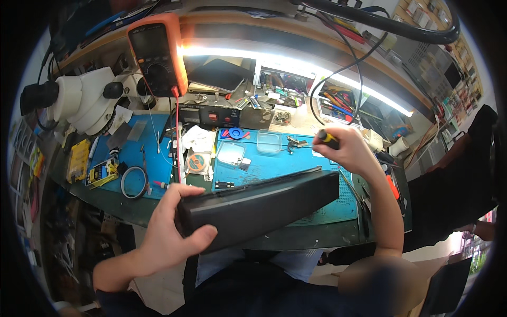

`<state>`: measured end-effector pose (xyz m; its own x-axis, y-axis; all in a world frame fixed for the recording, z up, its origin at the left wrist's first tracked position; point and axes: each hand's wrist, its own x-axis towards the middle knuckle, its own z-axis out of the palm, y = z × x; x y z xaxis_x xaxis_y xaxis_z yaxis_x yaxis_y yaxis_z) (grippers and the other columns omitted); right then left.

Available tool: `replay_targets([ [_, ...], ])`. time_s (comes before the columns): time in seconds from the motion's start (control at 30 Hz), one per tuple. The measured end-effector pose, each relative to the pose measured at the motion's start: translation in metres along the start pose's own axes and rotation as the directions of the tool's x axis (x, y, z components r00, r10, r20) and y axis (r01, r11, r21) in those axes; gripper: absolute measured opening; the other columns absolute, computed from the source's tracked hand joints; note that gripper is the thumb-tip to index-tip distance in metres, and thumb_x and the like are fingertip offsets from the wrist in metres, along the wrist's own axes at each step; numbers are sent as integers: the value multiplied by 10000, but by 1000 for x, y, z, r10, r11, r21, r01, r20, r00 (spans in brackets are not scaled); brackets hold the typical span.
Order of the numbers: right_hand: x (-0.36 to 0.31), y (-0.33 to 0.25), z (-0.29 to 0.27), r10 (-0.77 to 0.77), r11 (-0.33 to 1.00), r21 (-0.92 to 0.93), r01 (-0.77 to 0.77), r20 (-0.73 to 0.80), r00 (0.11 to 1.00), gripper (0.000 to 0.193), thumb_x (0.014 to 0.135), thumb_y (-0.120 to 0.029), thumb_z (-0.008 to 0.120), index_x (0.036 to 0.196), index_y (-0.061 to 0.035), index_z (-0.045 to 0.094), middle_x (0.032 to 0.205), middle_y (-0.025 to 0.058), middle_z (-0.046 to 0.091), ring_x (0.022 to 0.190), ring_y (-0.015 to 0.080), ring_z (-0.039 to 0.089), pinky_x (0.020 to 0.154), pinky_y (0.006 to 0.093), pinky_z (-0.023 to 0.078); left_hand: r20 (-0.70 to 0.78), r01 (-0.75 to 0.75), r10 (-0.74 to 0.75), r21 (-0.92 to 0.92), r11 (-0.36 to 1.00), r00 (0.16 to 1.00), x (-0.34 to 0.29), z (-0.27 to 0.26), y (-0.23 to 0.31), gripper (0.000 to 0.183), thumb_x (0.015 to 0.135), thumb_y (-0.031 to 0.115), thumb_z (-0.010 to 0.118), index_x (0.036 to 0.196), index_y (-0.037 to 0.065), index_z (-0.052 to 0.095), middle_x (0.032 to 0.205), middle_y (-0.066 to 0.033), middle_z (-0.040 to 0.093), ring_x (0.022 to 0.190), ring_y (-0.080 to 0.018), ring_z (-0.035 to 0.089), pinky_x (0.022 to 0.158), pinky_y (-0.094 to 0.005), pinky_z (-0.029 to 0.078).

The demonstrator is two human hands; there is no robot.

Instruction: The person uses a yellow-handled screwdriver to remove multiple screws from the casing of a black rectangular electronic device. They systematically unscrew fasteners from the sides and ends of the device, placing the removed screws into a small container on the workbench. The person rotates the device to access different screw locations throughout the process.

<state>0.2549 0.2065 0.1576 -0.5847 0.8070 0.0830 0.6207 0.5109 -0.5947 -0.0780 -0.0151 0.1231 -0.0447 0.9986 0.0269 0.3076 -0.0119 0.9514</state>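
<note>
My left hand [171, 227] grips the near left end of a long black box-shaped device [264, 208], thumb on its front face and fingers over the top. The device is tilted up above the front edge of the blue work mat [243, 169]. My right hand [348, 150] is closed round a screwdriver [328, 139] with a black and yellow handle, raised beyond the device's right end. The screwdriver's shaft points left, towards small metal parts [297, 143] on the mat. The device's underside and far side are hidden from me.
An orange multimeter [157, 55] hangs at the upper left, beside a white microscope [84, 100]. Clear plastic trays [269, 141], a roll of tape [134, 182] and a spool [196, 162] lie on the mat. A black-clad person [454, 174] stands at the right.
</note>
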Motion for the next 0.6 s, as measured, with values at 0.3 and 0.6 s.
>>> replay_targets([
  [0.3, -96, -20, 21, -187, 980, 6, 200, -331, 925, 151, 847, 10, 763, 993, -29, 765, 956, 92, 739, 878, 227, 721, 799, 325, 561, 154, 334, -319, -81, 939, 935, 79, -11, 51, 619, 991, 592, 528, 1216, 17, 559, 824, -76, 650, 589, -135, 645, 449, -246, 474],
  [0.6, -91, -23, 87, -291, 949, -37, 313, -484, 825, 311, 736, 113, 715, 1008, -34, 682, 988, 94, 679, 839, 282, 702, 710, 360, 570, 101, 443, -434, -98, 891, 895, 88, -15, 47, 722, 952, 646, 530, 1245, -14, 556, 835, -108, 675, 587, -154, 669, 442, -247, 473],
])
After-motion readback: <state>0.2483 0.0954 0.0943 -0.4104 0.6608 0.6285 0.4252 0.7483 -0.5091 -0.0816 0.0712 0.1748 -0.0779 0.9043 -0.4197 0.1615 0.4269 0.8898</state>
